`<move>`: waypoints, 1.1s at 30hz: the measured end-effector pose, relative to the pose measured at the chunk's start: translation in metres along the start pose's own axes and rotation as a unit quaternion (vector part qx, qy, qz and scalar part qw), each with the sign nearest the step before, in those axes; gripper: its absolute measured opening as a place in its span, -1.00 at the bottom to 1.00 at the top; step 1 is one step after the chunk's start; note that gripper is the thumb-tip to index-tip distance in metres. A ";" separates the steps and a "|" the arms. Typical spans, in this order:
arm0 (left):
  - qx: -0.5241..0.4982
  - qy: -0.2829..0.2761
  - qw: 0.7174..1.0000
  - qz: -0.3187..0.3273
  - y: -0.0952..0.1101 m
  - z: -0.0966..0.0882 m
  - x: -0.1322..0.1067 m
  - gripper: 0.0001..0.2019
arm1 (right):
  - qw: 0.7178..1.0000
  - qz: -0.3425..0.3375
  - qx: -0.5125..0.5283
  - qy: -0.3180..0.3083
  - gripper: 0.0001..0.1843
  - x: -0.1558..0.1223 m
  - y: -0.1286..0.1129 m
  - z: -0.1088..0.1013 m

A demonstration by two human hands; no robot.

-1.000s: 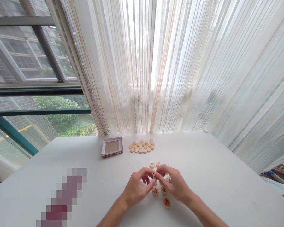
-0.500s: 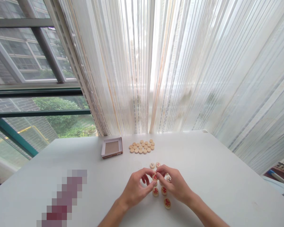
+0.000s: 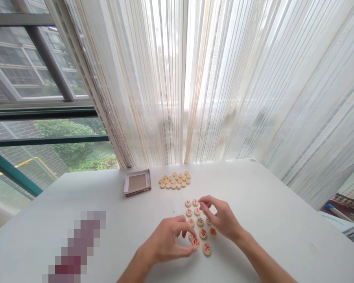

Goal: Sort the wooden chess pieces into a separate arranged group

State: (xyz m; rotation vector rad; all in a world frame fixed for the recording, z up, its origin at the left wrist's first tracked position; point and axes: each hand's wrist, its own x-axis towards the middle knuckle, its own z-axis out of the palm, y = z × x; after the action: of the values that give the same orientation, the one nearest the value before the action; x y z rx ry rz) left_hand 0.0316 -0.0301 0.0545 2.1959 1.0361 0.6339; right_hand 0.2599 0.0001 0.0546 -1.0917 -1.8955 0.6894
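Note:
My left hand (image 3: 172,239) pinches a xiangqi piece with a red character (image 3: 196,241) between thumb and forefinger. This piece partly covers another piece behind it. My right hand (image 3: 221,216) is over the right side of the group, its fingertips close beside a red-marked piece (image 3: 195,202) at the far end; I cannot tell if they touch it. Several face-up pieces stand in rough columns between the hands, among them a black-marked piece (image 3: 200,221) and a red-marked piece (image 3: 207,249) nearest me. My right hand hides part of the right column.
Farther back, several plain-topped pieces (image 3: 174,181) lie clustered. An open shallow box (image 3: 137,182) stands to their left on the white table (image 3: 106,196). Striped curtains (image 3: 171,78) hang along the table's back edge. A blurred, pixelated patch covers the left front.
My left hand has brought the red piece toward me, down to the near end of the left column. My right hand has come away from it and shifted right and back, uncovering more pieces.

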 end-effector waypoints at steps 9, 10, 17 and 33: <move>0.036 -0.079 0.996 -0.018 0.003 0.001 -0.002 -0.79 | 1.000 -0.015 -0.021 -0.009 -0.80 -0.001 0.003 0.001; 0.039 -0.080 0.996 -0.020 0.002 0.001 -0.002 -0.79 | 1.000 -0.016 -0.023 -0.009 -0.80 -0.001 0.003 0.001; 0.044 -0.088 0.995 -0.034 0.000 0.002 -0.004 -0.80 | 0.999 -0.014 -0.030 -0.005 -0.80 -0.001 0.004 -0.001; 0.029 -0.098 0.993 -0.051 0.000 0.001 -0.003 -0.79 | 0.999 -0.022 -0.030 -0.006 -0.81 0.000 0.004 -0.001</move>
State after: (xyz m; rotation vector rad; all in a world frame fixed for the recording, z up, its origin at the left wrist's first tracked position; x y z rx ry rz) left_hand 0.0305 -0.0327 0.0535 2.1887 1.0671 0.3388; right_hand 0.2627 0.0022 0.0521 -1.0828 -1.9550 0.6200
